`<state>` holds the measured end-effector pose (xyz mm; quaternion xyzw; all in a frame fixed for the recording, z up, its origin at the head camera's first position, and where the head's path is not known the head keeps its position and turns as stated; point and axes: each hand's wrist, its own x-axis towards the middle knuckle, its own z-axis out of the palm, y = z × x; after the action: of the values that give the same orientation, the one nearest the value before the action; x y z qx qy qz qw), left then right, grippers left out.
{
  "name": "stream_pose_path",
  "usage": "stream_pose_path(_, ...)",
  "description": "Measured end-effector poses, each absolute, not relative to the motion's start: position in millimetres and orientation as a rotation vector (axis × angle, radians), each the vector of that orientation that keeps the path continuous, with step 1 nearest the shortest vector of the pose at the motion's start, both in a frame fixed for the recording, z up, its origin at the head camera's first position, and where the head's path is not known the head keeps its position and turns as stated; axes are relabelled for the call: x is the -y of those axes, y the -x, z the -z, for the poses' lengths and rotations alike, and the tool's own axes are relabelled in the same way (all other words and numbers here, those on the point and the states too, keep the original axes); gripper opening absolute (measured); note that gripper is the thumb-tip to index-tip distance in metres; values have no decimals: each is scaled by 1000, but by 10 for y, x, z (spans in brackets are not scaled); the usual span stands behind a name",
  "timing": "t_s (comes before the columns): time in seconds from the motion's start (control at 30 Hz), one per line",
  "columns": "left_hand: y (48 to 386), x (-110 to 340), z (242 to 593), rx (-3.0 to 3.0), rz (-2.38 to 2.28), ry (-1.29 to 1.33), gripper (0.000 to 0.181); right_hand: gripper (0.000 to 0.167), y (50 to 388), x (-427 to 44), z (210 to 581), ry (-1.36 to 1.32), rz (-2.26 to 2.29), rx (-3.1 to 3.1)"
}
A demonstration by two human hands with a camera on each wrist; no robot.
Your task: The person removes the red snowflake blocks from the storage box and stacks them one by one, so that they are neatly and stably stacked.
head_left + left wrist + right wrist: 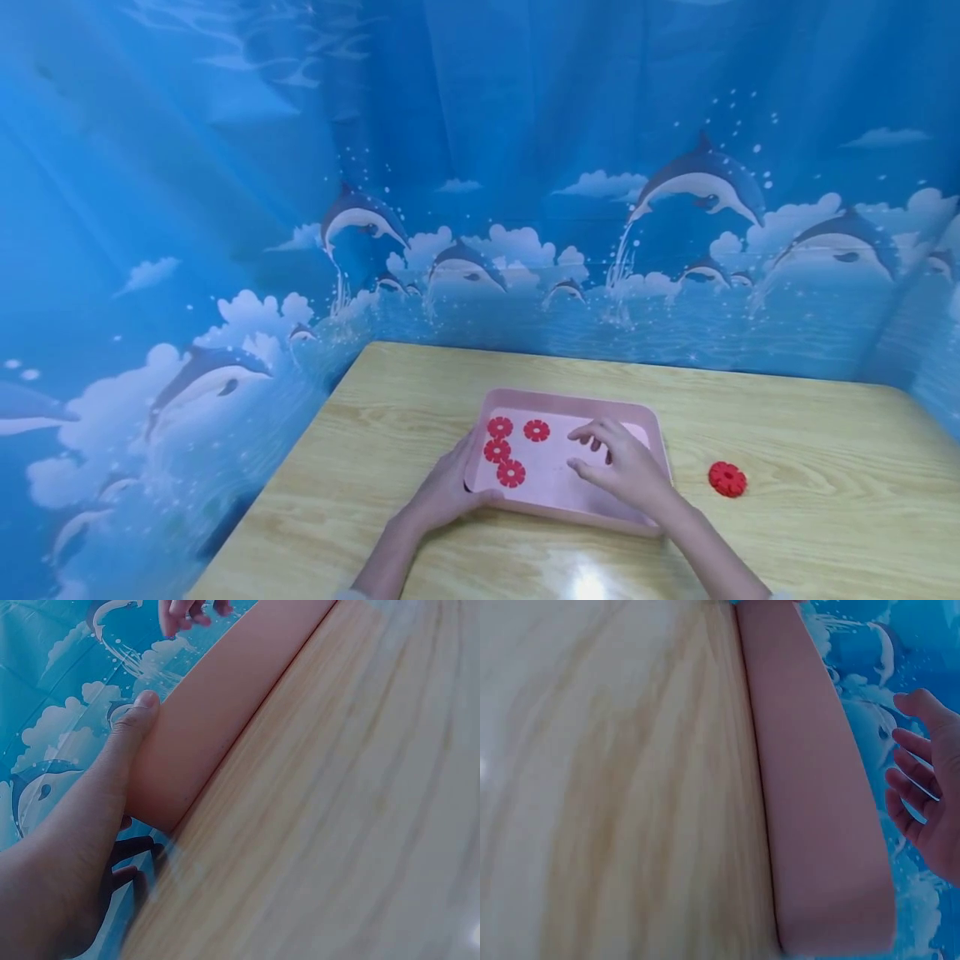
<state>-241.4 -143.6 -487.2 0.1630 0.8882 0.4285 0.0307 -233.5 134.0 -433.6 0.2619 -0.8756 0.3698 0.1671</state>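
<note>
a blue curtain (487,125) is hung behind the table (825,508) and along its left side, creased by folds. on it, leaping dolphins (697,175), white clouds (603,184) and rippled water (487,325) are printed, some leaps trailed by spray (622,250). the table is marked by wood grain, and a glare (588,581) is cast on its near part.

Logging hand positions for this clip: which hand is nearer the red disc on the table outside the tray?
Right. The right hand hovers over the tray, left of the red disc; the left hand grips the tray's left end, farther away.
</note>
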Motion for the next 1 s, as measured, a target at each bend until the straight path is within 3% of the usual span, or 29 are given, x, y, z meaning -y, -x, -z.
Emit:
stream_pose_path(0.57, 2393, 1446, 4856, -2787, -1257, -531, 103, 30, 2605, -822, 4623, -943, -1231, 2744)
stream_pose_path(1.0, 2393, 1457, 4851, -2784, -1231, -503, 102, 35, 2630, -751, 4721, -934, -996, 2826)
